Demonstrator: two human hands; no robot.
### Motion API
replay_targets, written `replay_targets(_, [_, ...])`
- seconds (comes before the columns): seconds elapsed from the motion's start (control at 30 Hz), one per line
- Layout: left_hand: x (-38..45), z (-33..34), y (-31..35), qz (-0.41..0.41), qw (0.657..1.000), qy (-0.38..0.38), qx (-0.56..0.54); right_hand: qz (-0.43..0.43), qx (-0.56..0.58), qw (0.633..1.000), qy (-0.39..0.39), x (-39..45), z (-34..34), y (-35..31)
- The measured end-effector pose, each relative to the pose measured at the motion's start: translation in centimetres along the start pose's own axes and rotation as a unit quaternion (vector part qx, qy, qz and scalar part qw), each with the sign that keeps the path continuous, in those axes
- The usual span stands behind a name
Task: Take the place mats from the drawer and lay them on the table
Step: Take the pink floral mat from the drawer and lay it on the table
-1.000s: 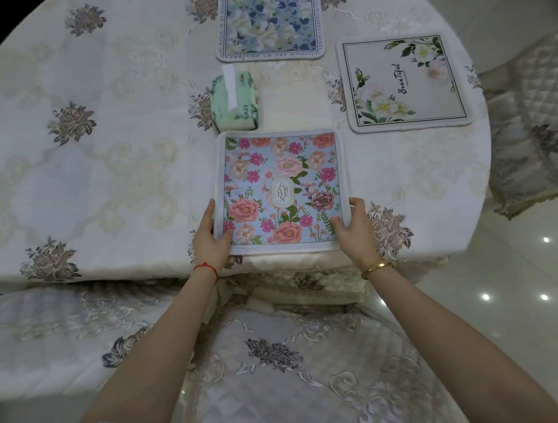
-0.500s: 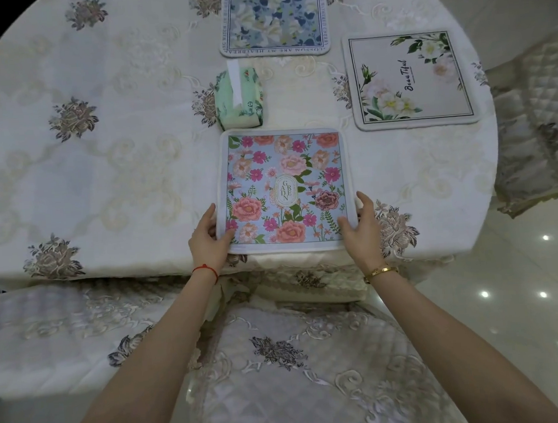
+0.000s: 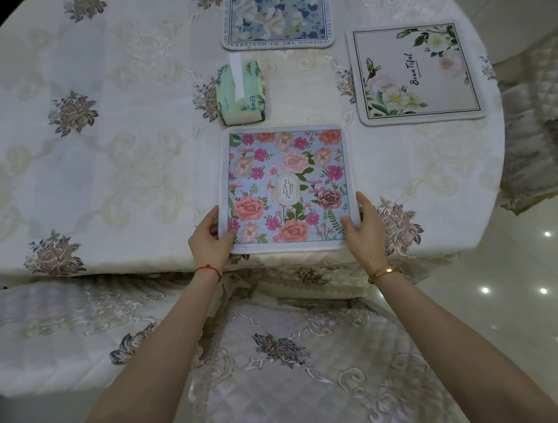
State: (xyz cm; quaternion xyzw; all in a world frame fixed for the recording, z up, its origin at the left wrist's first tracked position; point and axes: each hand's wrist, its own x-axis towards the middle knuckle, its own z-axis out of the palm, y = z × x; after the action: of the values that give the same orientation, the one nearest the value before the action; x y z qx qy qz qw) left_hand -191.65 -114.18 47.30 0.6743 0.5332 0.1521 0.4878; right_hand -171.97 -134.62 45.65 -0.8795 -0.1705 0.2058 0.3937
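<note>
A pink-flowered place mat [image 3: 287, 186] lies flat on the round table [image 3: 102, 164] near its front edge. My left hand [image 3: 211, 241] grips the mat's near left corner, thumb on top. My right hand [image 3: 364, 228] holds the near right corner the same way. A white place mat with green leaves [image 3: 415, 73] lies flat at the right. A blue-flowered place mat [image 3: 277, 13] lies at the far side, partly cut off by the frame's top. No drawer is in view.
A green tissue pack [image 3: 241, 93] sits just beyond the pink mat. A quilted chair back [image 3: 298, 368] stands between me and the table, another chair [image 3: 542, 126] at the right. An embroidered cream cloth covers the table.
Both hands have slid the pink mat slightly right and squared it up on the table. My right hand's fingers have spread along the mat's right edge.
</note>
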Motion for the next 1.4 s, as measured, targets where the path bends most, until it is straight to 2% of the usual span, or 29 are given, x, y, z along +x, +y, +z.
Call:
replay_targets(0.2, [0.6, 0.5, 0.1, 0.01, 0.999, 0.023, 0.037, -0.025, -0.058, 0.998, 0.019, 0.3, 0.0, 0.3])
replay_targets(0.27, [1.3, 0.5, -0.2, 0.011, 0.998, 0.032, 0.051, -0.047, -0.114, 0.991, 0.059, 0.6, -0.2, 0.4])
replay_targets(0.37, [2.7, 0.9, 0.1, 0.079, 0.99, 0.021, 0.111, -0.103, -0.177, 0.974, 0.095, 2.0, 0.0, 0.0])
replay_targets(0.5, [5.9, 2.2, 2.3, 0.209, 0.96, -0.017, 0.188, -0.188, -0.187, 0.964, 0.031, 5.5, 2.1, -3.0])
replay_targets(0.63, [10.3, 4.2, 4.3, 0.273, 0.927, -0.086, 0.24, -0.222, -0.225, 0.948, -0.048, 9.9, 5.0, -5.8])
replay_targets(0.77, [14.2, 6.1, 4.9, 0.284, 0.89, -0.128, 0.332, -0.224, -0.279, 0.93, -0.084, 13.5, 7.3, -6.9])
replay_targets(0.87, [15.7, 6.8, 4.3, 0.287, 0.871, -0.121, 0.379, -0.232, -0.305, 0.92, -0.077, 14.6, 8.4, -6.8])
replay_targets(1.13, [15.9, 7.2, 2.8, 0.291, 0.867, -0.064, 0.399, -0.253, -0.337, 0.905, -0.058, 15.3, 6.7, -4.5])
replay_targets(1.4, [15.8, 7.0, 3.1, 0.28, 0.864, -0.095, 0.408, -0.167, -0.357, 0.919, -0.008, 14.3, 3.4, -2.0])
